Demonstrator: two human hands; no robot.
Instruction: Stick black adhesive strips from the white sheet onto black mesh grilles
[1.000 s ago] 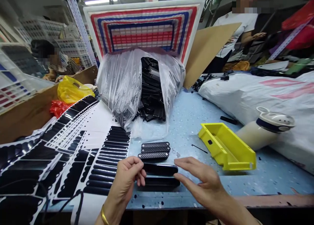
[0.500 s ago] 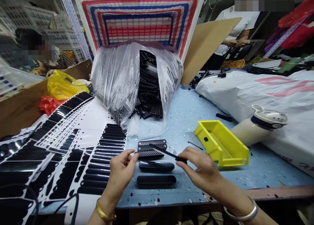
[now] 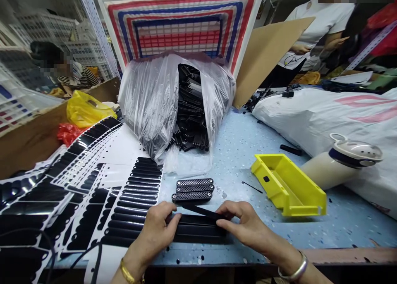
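My right hand [image 3: 240, 220] pinches the right end of a thin black strip [image 3: 201, 211], which slants over two long black bars with rounded ends. The nearer black bar [image 3: 198, 235] lies flat on the blue table, parallel to the edge. Curled at the left end of the strip and bars is my left hand [image 3: 161, 222], thumb and forefinger close together; what they pinch is hidden. Just beyond the strip sit several black pieces with a mesh-like texture [image 3: 194, 189], stacked in a row. Left of my left hand lies a sheet of black stickers [image 3: 136, 197].
A clear plastic bag [image 3: 149, 106] full of black parts stands at the back before a striped basket [image 3: 182, 3]. To the right are a yellow bin [image 3: 291, 189], a beige bottle [image 3: 325, 168], a thin black stick [image 3: 252, 187] and a white sack [image 3: 350, 110]. Two people are beyond.
Both hands have come down toward me, bringing the strip from over the textured pieces to above the black bars. The bars now lie closer together. My view has shifted slightly left.
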